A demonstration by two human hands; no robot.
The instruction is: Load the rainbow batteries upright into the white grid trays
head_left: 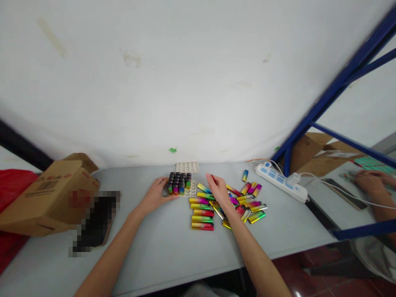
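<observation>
Several upright dark-topped cylinders with colourful lower parts stand close together in a white tray with round holes. My left hand rests at the left side of this group, thumb and fingers spread around its corner. Just right of the tray, my right hand is closed, its fingertips pinched on a small reddish thing too small to name. Beneath and around it lie many shiny multicoloured casings, heaped loosely, while others lie in a stacked column nearer the front.
Behind is a second white holed tray by the wall. A white power strip and blue frame stand right. At left are a cardboard box and a pixelated dark object. Another person's hands show at far right.
</observation>
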